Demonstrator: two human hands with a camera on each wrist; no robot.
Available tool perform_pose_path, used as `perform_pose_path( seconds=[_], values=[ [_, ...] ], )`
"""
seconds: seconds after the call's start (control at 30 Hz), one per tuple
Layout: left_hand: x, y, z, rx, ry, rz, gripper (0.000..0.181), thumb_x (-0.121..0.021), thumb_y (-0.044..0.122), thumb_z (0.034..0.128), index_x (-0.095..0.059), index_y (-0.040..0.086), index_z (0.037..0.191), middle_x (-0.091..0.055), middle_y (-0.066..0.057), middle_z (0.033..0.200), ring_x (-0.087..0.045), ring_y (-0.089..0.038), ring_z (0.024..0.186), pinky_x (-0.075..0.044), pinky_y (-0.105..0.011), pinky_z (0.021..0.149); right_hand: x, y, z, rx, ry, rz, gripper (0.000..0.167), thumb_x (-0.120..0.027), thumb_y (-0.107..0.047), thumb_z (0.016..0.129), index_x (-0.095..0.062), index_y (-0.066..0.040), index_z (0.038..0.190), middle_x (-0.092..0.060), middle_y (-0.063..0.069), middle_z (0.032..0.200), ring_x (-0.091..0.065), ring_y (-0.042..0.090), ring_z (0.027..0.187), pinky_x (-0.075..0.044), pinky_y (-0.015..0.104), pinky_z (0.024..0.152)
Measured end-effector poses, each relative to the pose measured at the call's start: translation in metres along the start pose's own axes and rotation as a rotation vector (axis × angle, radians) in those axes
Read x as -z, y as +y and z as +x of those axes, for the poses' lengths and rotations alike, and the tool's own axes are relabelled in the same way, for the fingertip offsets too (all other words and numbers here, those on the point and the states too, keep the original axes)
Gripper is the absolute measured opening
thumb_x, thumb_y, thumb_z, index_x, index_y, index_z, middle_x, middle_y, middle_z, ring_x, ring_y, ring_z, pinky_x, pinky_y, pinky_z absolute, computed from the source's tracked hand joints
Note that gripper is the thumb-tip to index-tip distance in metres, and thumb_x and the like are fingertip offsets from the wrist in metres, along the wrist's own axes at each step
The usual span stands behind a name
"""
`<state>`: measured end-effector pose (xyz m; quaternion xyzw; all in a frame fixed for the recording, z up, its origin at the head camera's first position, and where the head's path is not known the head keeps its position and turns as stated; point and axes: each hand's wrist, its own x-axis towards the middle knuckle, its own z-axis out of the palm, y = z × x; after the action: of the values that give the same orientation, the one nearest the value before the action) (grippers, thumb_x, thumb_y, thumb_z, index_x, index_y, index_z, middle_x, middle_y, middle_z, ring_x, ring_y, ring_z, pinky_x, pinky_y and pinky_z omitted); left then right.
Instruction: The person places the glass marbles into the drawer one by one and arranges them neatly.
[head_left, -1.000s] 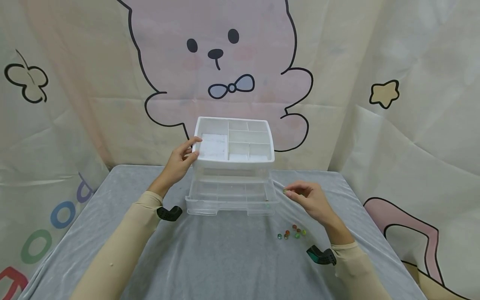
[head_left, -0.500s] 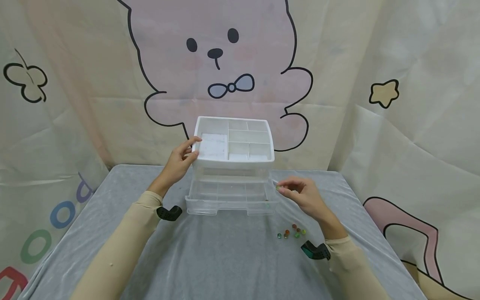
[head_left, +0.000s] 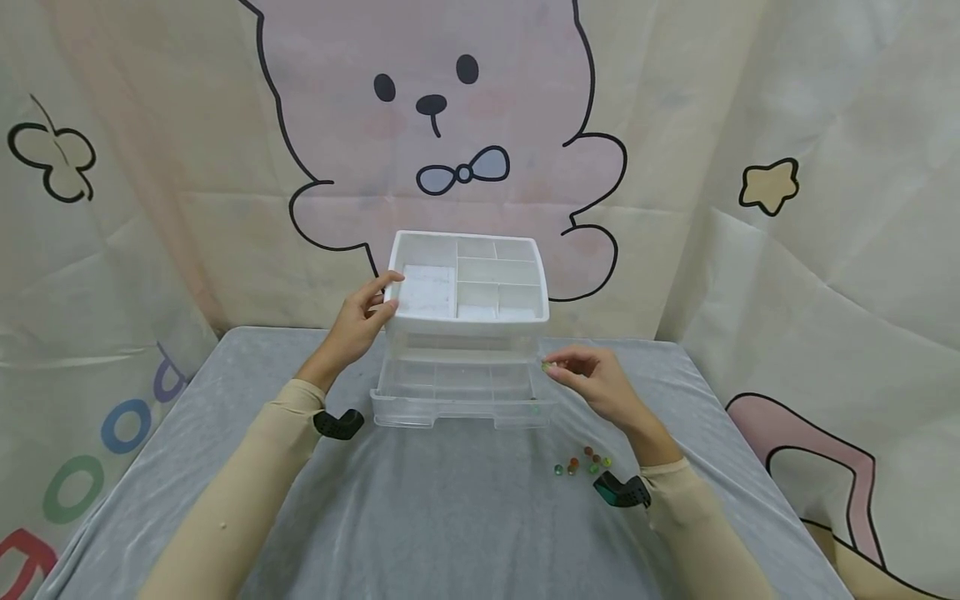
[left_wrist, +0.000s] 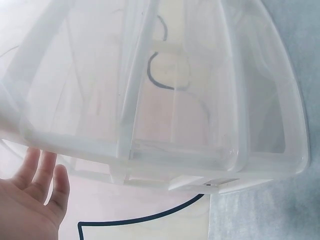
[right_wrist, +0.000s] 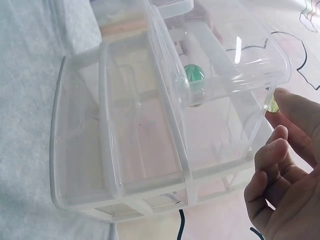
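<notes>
Hands (head_left: pixel 356 327) (head_left: pixel 598 382) hold organizer (head_left: pixel 467 333), marble (right_wrist: pixel 273 104); backdrop (head_left: pixel 105 287) reads "ood".

Left wrist view: left hand (left_wrist: pixel 37 200) cut off by left and bottom edges; drawer unit (left_wrist: pixel 182 160) runs out at the top and left. Right wrist view: right hand (right_wrist: pixel 292 175) clipped at right and bottom, yellow-green marble (right_wrist: pixel 273 104) partly covered by its fingertips. Pale shape (right_wrist: pixel 196 97) below the green marble (right_wrist: pixel 194 73) blurred; second marble or reflection, cannot tell. Head view: loose marbles (head_left: pixel 588 451) too small for markings; bear print (head_left: pixel 435 217) cropped at top, partly hidden behind unit.
</notes>
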<state>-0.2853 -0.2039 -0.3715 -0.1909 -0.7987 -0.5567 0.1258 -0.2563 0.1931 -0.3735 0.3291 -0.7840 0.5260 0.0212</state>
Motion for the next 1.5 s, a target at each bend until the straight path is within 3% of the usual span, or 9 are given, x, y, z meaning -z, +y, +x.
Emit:
perform_pose_path(
  seconds=[0.33,0.7,0.9,1.07,1.33,1.5],
  values=[
    [0.001,0.0,0.0,-0.003,-0.002,-0.002,0.044,-0.046,0.015,0.1076,-0.042,0.004,0.15,-0.039,-0.018,0.158,-0.057,-0.036,0.12,-0.047,-0.022,0.087,-0.005,0.004,0.009,-0.01,-0.011,0.026,0.017,-0.065,0.001,0.095,-0.071,0.008,0.109,-0.069,-0.007,0.09,-0.043,0.005,0.061,-0.042,0.023,0.06],
    [0.001,0.0,0.001,-0.012,0.005,-0.009,0.044,-0.046,0.014,0.1073,-0.043,0.004,0.15,-0.041,-0.019,0.155,-0.057,-0.031,0.114,-0.046,-0.019,0.087,-0.007,-0.002,0.013,-0.043,-0.037,0.035,0.019,-0.065,-0.002,0.096,-0.072,0.008,0.111,-0.068,-0.009,0.1,-0.051,0.004,0.068,-0.046,0.023,0.065],
    [0.002,0.001,0.001,-0.004,0.001,-0.006,0.044,-0.047,0.014,0.1072,-0.043,0.007,0.15,-0.038,-0.016,0.159,-0.057,-0.035,0.121,-0.046,-0.019,0.088,-0.007,-0.002,0.015,-0.05,-0.042,0.038,0.019,-0.065,-0.002,0.096,-0.071,0.009,0.111,-0.068,-0.008,0.101,-0.056,0.004,0.073,-0.048,0.023,0.068],
    [0.002,0.001,0.001,0.001,-0.003,-0.011,0.044,-0.047,0.014,0.1072,-0.043,0.006,0.15,-0.039,-0.017,0.158,-0.057,-0.036,0.12,-0.045,-0.018,0.086,-0.007,0.0,0.017,-0.042,-0.041,0.012,0.02,-0.065,-0.002,0.096,-0.071,0.01,0.11,-0.068,-0.001,0.1,-0.05,0.005,0.067,-0.046,0.024,0.065],
    [0.001,0.0,0.0,-0.007,-0.002,-0.014,0.044,-0.046,0.014,0.1073,-0.042,0.004,0.15,-0.04,-0.019,0.156,-0.057,-0.033,0.115,-0.046,-0.018,0.085,-0.008,0.001,0.019,-0.059,-0.049,-0.012,0.021,-0.065,-0.004,0.097,-0.071,0.008,0.113,-0.067,0.023,0.107,-0.043,0.006,0.062,-0.041,0.024,0.063],
    [0.0,0.0,0.0,-0.018,0.005,0.0,0.044,-0.046,0.015,0.1076,-0.042,0.004,0.15,-0.042,-0.02,0.155,-0.057,-0.026,0.112,-0.047,-0.021,0.085,-0.005,-0.001,0.017,-0.056,-0.033,-0.024,0.021,-0.063,-0.005,0.098,-0.071,0.006,0.115,-0.063,0.011,0.092,-0.041,0.006,0.061,-0.04,0.025,0.061]
  ],
)
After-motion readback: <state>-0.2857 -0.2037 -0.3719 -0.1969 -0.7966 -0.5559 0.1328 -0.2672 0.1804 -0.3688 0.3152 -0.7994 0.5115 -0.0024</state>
